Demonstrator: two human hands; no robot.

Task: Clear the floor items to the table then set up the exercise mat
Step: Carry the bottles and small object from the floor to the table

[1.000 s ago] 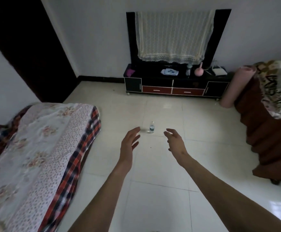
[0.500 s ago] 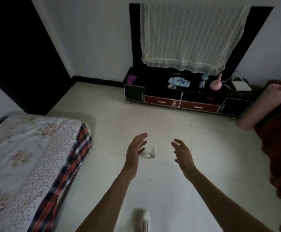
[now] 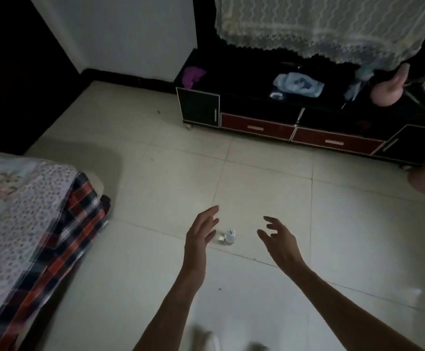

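Bottle (image 3: 227, 236) upright on floor (image 3: 257, 193), between my left hand (image 3: 201, 234) and right hand (image 3: 279, 239); both spread, empty, not touching it. A second ago it lay farther ahead: I've closed in. Bench (image 3: 294, 115) beyond; pickup not yet made.

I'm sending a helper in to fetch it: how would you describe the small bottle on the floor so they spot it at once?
Start at the long black cabinet with red drawers, then come toward the camera across the pale tiled floor. The small clear bottle stands upright between the left hand and right hand, touching neither. It has a white cap, a greenish label, and nothing else on the floor near it.
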